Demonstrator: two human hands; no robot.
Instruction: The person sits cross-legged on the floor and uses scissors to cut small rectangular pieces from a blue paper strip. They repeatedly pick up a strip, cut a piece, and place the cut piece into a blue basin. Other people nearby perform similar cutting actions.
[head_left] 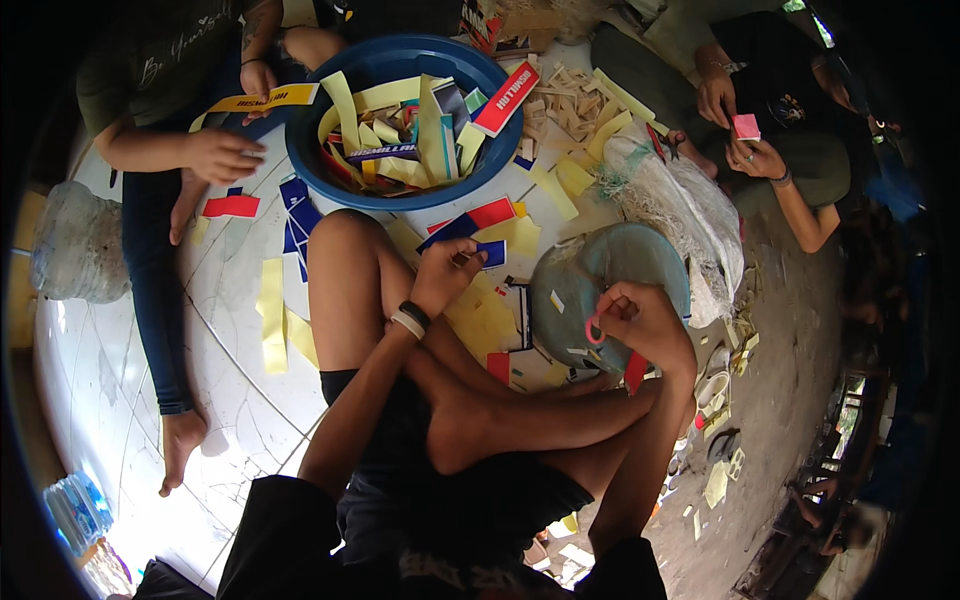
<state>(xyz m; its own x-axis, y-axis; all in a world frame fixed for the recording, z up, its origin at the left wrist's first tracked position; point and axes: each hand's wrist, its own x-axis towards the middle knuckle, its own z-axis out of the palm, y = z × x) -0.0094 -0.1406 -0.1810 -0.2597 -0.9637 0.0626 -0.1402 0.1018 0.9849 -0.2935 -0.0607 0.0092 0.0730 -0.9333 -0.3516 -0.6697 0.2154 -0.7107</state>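
Note:
My left hand (pixel 447 275) is closed in a pinch on a small blue paper strip (pixel 492 253), above scattered strips on the tiles. At the right, my right hand (pixel 642 318) is closed around what look like scissors, with a pink loop handle (pixel 596 328) showing; their blades are hidden. It is over the edge of a grey-green round container (pixel 560 275). A red piece (pixel 635 372) hangs just below that hand. Beyond my left hand lie red and blue printed strips (pixel 490 212) and yellow paper (pixel 520 236).
A blue tub (pixel 300 150) full of paper strips stands ahead. One person (pixel 225 150) at left holds a yellow strip; another (pixel 757 160) at right handles a pink piece. A white sack (pixel 690 200), wood pieces (pixel 565 105) and a water jug (pixel 80 240) lie around.

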